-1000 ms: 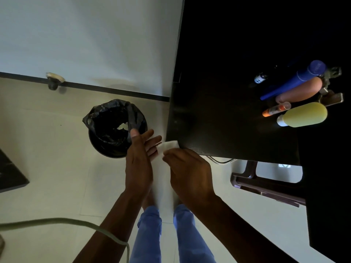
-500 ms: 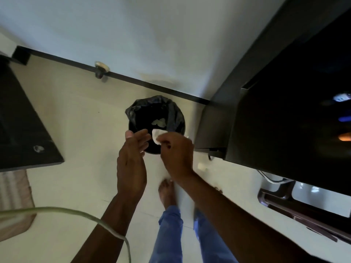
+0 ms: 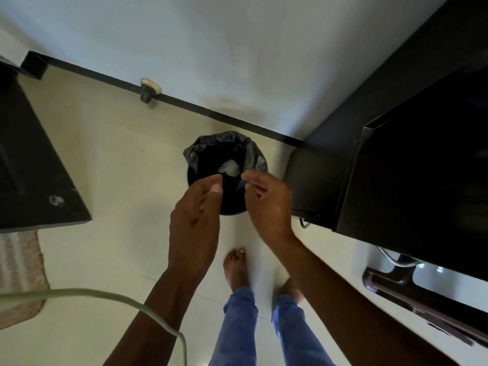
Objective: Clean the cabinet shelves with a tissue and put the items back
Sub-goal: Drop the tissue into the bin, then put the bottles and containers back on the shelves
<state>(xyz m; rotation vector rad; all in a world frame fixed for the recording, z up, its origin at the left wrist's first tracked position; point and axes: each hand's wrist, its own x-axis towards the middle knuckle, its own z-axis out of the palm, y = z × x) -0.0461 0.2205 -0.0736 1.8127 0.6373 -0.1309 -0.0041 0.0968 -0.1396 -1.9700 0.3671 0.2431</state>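
Observation:
A black-lined waste bin (image 3: 249,147) stands on the pale floor by the wall. White crumpled tissue (image 3: 229,167) lies inside it. My left hand (image 3: 194,215) hovers over the bin's near left rim with relaxed fingers and holds nothing. My right hand (image 3: 266,204) hangs over the near right rim, fingers loosely curled, also without anything in it. The dark cabinet (image 3: 422,180) stands to the right; its shelves and items are out of view.
A dark table corner (image 3: 39,180) juts in at the left above a striped mat (image 3: 18,276). A doorstop (image 3: 149,88) sits on the black skirting. A pale cable (image 3: 105,297) crosses the lower left. A brown chair base (image 3: 396,283) lies under the cabinet.
My right hand has let go of the white tissue, which now lies in the bin. Both hands have spread apart over the bin, and my view has come closer.

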